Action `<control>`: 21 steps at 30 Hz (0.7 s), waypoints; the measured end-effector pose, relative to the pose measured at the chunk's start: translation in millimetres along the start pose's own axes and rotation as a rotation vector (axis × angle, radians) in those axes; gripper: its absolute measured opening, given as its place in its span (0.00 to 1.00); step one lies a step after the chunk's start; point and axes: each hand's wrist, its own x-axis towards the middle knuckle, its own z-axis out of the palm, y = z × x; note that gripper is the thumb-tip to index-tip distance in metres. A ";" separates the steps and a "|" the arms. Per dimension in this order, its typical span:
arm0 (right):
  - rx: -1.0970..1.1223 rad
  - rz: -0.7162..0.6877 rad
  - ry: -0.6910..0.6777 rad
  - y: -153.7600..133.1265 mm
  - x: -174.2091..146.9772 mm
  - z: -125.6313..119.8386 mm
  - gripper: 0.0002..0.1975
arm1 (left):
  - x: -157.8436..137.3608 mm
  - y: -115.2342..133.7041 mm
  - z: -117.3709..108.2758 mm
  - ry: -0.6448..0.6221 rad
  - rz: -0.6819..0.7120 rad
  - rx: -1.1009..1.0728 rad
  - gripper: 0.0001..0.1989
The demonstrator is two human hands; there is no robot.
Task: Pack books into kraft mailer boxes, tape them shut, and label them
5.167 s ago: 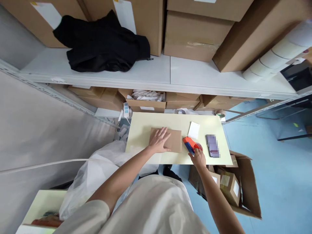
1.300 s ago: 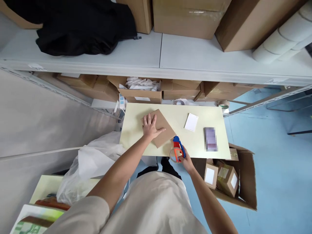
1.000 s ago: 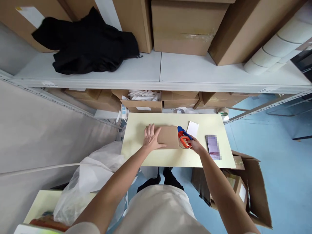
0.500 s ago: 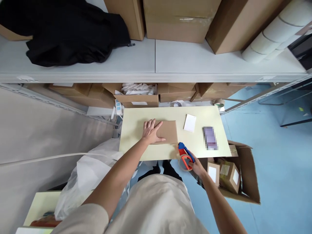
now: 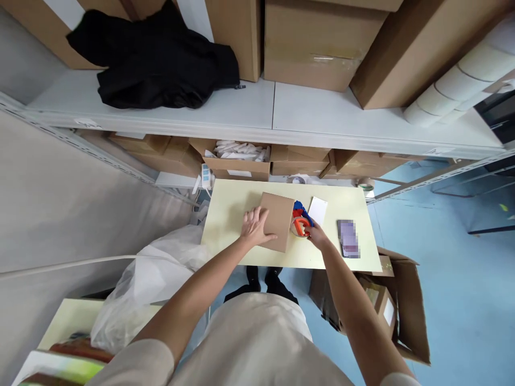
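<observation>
Your small brown carton [image 5: 277, 221] lies on the pale yellow table [image 5: 225, 236], left of its middle, set a little askew to the table's edges. Upper face plain and flat; contents hidden.

Your left hand [image 5: 254, 227] rests on its left part, thumb and fingers spread wide. Your right hand [image 5: 317, 236] is closed round the handle of a red-and-blue tape dispenser [image 5: 298, 213], tape roll toward you. The dispenser sits just beside the carton's right side — contact cannot be told.

Further right: a white card [image 5: 317, 209], then a phone-like item [image 5: 348, 238], pixelated.

Containers: on the lower shelf beyond the table, an open box [image 5: 257, 170] holds a heap of white items [image 5: 237, 149], kind unclear. On the floor to your right, a large open carton [image 5: 414, 316] holds a smaller taped box [image 5: 384, 300] with a white label — partly behind your forearm.
</observation>
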 end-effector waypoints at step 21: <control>0.043 0.020 0.123 137.6 -139.5 37.7 0.38 | 18.3 10.0 16.9 -0.036 -0.029 -0.025 0.50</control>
